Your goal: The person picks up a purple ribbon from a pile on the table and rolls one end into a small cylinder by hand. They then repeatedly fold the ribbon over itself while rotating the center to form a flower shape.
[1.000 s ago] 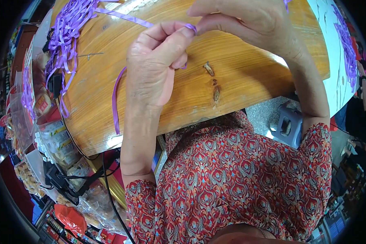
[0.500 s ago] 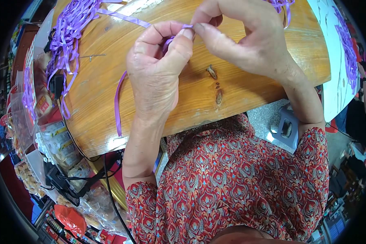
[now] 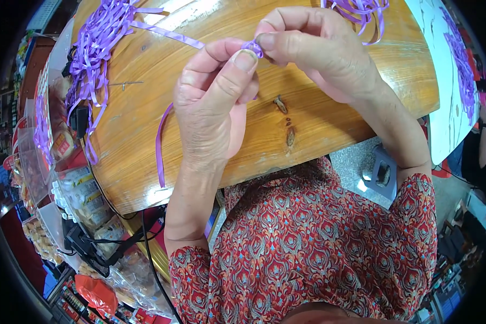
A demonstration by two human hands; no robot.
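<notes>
Between my two hands, above the wooden table, is a small folded loop of purple ribbon [image 3: 252, 49]. My left hand [image 3: 216, 89] pinches it between thumb and index finger. From the right, the thumb and index finger of my right hand [image 3: 318, 51] close on the loop's other side; the exact grip there is partly hidden. One ribbon length [image 3: 167, 35] runs from my left fingers to the upper left. Another loose ribbon tail [image 3: 160, 146] hangs down beside my left wrist onto the table.
A large heap of purple ribbon [image 3: 100, 48] lies at the table's far left, and more ribbon loops [image 3: 364, 13] at the far right. The wooden table [image 3: 329, 129] has a curved edge. Packaged goods [image 3: 86, 197] and black cables [image 3: 92, 243] crowd the left side. A grey plastic stool [image 3: 383, 178] stands below right.
Both hands have shifted slightly down. A small purple loop now shows between the fingertips, where before only a thin strip was visible. My right fingers have drawn together.
</notes>
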